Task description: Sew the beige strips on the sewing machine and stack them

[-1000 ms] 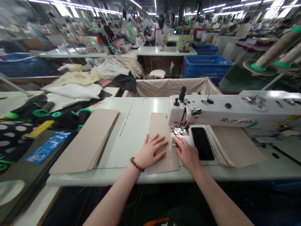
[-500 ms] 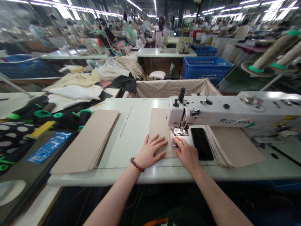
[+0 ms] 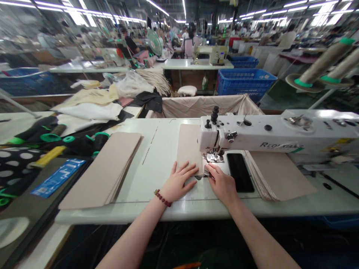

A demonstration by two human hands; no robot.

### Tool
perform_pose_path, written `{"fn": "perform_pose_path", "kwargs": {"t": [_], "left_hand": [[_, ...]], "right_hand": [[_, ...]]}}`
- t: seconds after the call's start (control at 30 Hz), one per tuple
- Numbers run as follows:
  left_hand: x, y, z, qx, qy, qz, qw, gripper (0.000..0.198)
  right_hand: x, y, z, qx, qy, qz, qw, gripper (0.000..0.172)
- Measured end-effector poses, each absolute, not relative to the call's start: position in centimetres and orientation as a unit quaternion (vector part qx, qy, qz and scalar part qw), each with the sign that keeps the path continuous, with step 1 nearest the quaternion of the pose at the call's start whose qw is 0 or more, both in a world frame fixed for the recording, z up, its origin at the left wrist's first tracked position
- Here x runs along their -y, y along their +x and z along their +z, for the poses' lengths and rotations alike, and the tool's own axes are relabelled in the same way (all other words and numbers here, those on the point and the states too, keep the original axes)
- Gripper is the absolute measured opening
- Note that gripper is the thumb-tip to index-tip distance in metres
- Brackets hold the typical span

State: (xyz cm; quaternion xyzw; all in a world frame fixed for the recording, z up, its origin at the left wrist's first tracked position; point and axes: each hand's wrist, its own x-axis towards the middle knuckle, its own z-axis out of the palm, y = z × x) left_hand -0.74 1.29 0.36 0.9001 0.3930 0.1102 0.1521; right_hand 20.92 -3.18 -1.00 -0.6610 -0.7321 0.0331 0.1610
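Note:
A beige fabric panel (image 3: 187,144) lies on the pale sewing table, its right edge running under the presser foot (image 3: 214,157) of the white sewing machine (image 3: 249,130). My left hand (image 3: 182,181), with a beaded bracelet at the wrist, rests flat with fingers spread over the panel's near end. Just below the presser foot, my right hand (image 3: 223,183) has its fingers bent together round a small metal tool (image 3: 206,172), which is mostly hidden. A dark blade-like tip shows between the hands, by the panel's near edge.
Beige panels (image 3: 103,168) are stacked at the left. A black phone (image 3: 239,172) lies right of my right hand, beside another beige stack (image 3: 280,175). Thread spools (image 3: 101,142) and a blue packet (image 3: 58,177) are far left. Behind the table stands a cloth-lined bin (image 3: 202,106).
The panel has slid away from me under the presser foot, so its near edge is now by my fingers. Both hands have kept nearly the same place and pose.

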Motion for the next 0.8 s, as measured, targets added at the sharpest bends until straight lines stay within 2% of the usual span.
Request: {"fn": "perform_pose_path", "kwargs": {"t": [0.5, 0.8], "left_hand": [[-3.6, 0.4, -0.9, -0.401, 0.903, 0.100, 0.120, 0.058], [-3.9, 0.9, -1.3, -0.419, 0.896, 0.117, 0.091, 0.059]], "right_hand": [[3.0, 21.0, -1.3, 0.731, -0.660, 0.037, 0.169, 0.049], [2.8, 20.8, -1.3, 0.731, -0.661, 0.034, 0.168, 0.044]]}}
